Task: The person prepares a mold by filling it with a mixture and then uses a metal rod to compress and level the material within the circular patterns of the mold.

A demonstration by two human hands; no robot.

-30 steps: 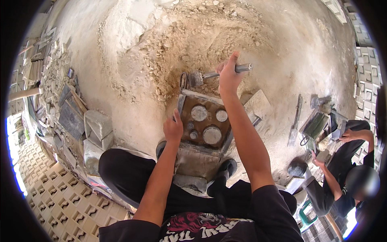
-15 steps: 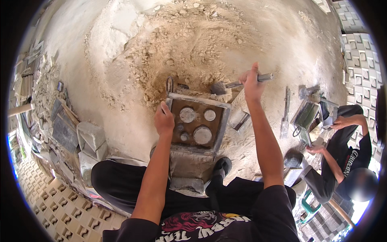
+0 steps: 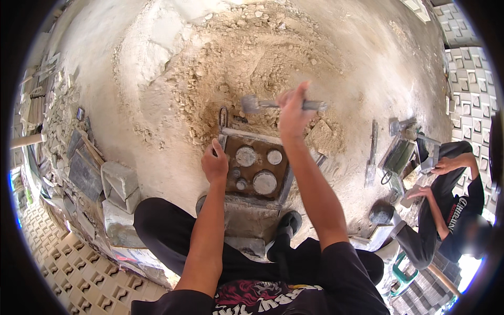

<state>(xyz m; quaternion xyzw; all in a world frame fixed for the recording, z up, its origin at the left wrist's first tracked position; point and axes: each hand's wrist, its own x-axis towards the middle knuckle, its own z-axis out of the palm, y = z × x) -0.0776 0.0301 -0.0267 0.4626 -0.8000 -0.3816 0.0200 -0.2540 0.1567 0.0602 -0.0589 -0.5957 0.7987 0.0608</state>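
One hammer [image 3: 269,104], held aloft near the far rim of a square frame [image 3: 287,184], right hand [image 3: 293,115] closed round its handle, left hand [image 3: 214,164] curled on the frame's left rim, round grey discs [image 3: 265,182] inside, rubble [image 3: 210,79] beyond, co-worker [image 3: 458,218] at right.

Left arm [image 3: 206,231]: bare below a short black sleeve [image 3: 178,302], reaching forward, leaning slightly inward, wrist near straight. Left grip, a bare hand [image 3: 214,167]: lower than the other, back of hand showing, thumb side forward, fingers mostly hidden, so closure unclear. Right arm [image 3: 317,189]: bare below a short black sleeve, reaching farther forward, angled inward to the left. Right grip, a bare hand [image 3: 294,113]: closed, thumb extended away from body, slightly blurred. Hands well apart. Black-trousered knees [image 3: 157,220] bent, spread wide outside both forearms.
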